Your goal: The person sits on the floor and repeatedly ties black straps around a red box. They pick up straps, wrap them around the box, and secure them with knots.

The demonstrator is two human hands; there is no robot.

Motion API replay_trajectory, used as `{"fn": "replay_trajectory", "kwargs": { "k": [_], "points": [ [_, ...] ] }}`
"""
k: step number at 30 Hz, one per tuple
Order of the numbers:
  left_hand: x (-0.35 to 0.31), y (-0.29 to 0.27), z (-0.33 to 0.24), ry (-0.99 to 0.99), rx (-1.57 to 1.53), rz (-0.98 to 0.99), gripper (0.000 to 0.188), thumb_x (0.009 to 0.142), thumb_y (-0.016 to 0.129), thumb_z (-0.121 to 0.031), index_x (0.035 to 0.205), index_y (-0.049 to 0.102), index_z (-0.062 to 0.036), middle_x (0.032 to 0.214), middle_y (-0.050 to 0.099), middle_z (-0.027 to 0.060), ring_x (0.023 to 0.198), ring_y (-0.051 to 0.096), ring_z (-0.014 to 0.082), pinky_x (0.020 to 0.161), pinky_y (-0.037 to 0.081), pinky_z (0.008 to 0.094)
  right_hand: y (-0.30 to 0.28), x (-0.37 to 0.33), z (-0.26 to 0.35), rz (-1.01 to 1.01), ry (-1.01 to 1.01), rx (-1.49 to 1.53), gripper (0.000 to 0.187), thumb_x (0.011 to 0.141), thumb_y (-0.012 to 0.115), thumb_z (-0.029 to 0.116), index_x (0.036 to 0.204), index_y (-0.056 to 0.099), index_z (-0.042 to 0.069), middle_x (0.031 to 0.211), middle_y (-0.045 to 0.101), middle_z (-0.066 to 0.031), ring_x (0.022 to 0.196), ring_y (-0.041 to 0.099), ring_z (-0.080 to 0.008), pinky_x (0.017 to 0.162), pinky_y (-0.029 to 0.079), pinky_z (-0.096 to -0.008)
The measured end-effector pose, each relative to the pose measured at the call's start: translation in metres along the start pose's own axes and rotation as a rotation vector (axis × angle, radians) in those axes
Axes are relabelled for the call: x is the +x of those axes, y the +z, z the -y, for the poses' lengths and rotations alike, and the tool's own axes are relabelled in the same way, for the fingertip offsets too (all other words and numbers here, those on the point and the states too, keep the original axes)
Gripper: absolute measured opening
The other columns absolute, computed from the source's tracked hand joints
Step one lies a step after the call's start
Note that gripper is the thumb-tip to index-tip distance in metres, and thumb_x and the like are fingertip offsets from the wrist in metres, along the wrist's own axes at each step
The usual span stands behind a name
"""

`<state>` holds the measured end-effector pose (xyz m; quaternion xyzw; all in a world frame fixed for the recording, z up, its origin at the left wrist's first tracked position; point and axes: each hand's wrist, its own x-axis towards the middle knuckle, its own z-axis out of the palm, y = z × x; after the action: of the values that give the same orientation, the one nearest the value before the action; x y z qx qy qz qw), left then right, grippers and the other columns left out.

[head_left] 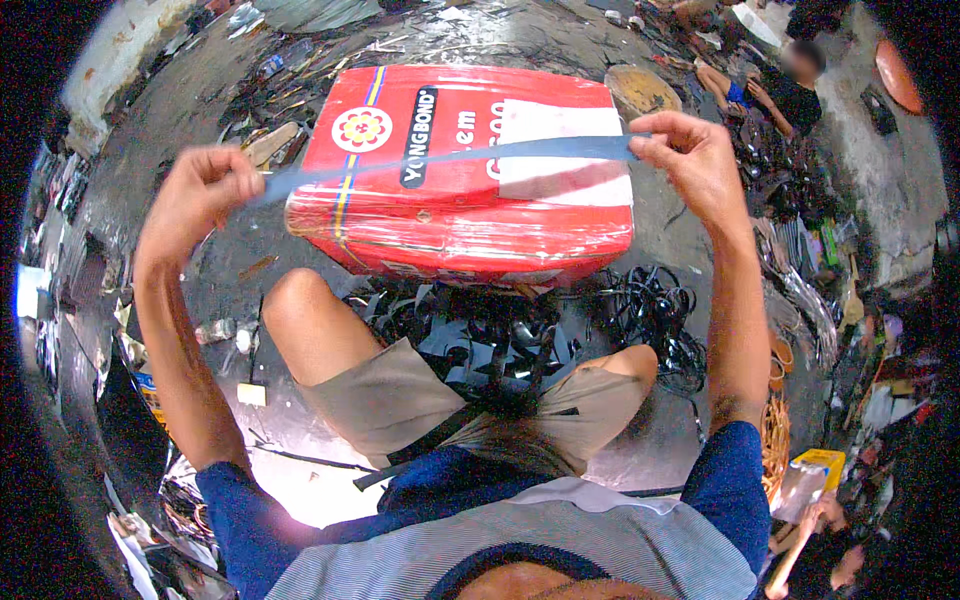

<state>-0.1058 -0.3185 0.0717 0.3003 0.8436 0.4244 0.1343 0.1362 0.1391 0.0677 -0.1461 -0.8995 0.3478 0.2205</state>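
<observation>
So left hand (pixel 205 190), right hand (pixel 688 160) pinch opposite ends of blue-grey strip (pixel 540 148) over red carton (pixel 455 205); best pull evenly, avoid twisting.

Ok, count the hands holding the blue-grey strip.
2: the left hand pinches one end of the strip, the right hand the other, over the red box.

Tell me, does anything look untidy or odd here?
Yes: black loops lie tangled on the floor near the red box, not neatly bundled. The bluish strip between the left hand and right hand shows no obvious damage.
</observation>
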Motion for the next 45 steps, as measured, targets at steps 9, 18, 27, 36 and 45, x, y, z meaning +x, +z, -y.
{"fn": "replay_trajectory", "kwargs": {
  "k": [9, 18, 27, 36, 45],
  "points": [
    [0.104, 0.207, -0.089, 0.686, -0.052, -0.146, 0.041, 0.081, 0.079, -0.018, 0.119, 0.069, -0.0051, 0.116, 0.069, 0.0135, 0.099, 0.069, 0.027, 0.082, 0.058, 0.0389, 0.057, -0.007, 0.008, -0.114, 0.035, -0.102, 0.026, 0.081, 0.08, 0.015, 0.105, 0.075, 0.007, 0.08, 0.073, -0.0042, 0.071, 0.067, -0.0127, 0.067, 0.053, -0.0292],
    [0.104, 0.279, -0.111, 0.652, -0.171, -0.054, 0.022, 0.082, 0.073, -0.015, 0.098, 0.073, -0.0011, 0.094, 0.071, 0.0175, 0.083, 0.071, 0.0324, 0.077, 0.056, 0.0431, 0.041, -0.02, 0.004, -0.211, -0.296, -0.42, 0.02, 0.082, 0.078, 0.025, 0.098, 0.076, 0.013, 0.089, 0.072, -0.007, 0.084, 0.07, -0.0279, 0.076, 0.055, -0.0394],
    [0.102, 0.279, -0.105, 0.857, -0.042, -0.125, 0.017, 0.087, 0.073, -0.014, 0.098, 0.076, -0.001, 0.091, 0.067, 0.0158, 0.086, 0.069, 0.0331, 0.076, 0.056, 0.0409, 0.03, -0.022, -0.003, -0.104, -0.409, -0.39, 0.018, 0.084, 0.078, 0.02, 0.096, 0.078, 0.008, 0.093, 0.065, -0.0094, 0.083, 0.066, -0.0271, 0.073, 0.053, -0.0384],
    [0.112, 0.274, -0.107, 0.62, -0.275, 0.093, 0.023, 0.081, 0.08, -0.015, 0.098, 0.076, -0.0007, 0.088, 0.068, 0.0105, 0.082, 0.068, 0.0205, 0.073, 0.055, 0.0355, 0.02, -0.011, -0.008, 0.023, -0.247, -0.235, 0.021, 0.08, 0.081, 0.023, 0.095, 0.08, 0.007, 0.093, 0.063, -0.0098, 0.086, 0.066, -0.0259, 0.076, 0.054, -0.0373],
    [0.112, 0.278, -0.11, 0.633, -0.206, -0.034, 0.015, 0.081, 0.075, -0.014, 0.084, 0.077, 0.0, 0.081, 0.069, 0.0134, 0.076, 0.07, 0.0212, 0.069, 0.056, 0.0371, 0.056, -0.016, -0.034, -0.16, 0.042, 0.313, 0.015, 0.08, 0.08, 0.011, 0.094, 0.076, 0.008, 0.087, 0.064, -0.0018, 0.076, 0.062, -0.0112, 0.065, 0.051, -0.0285]
  ]
}}
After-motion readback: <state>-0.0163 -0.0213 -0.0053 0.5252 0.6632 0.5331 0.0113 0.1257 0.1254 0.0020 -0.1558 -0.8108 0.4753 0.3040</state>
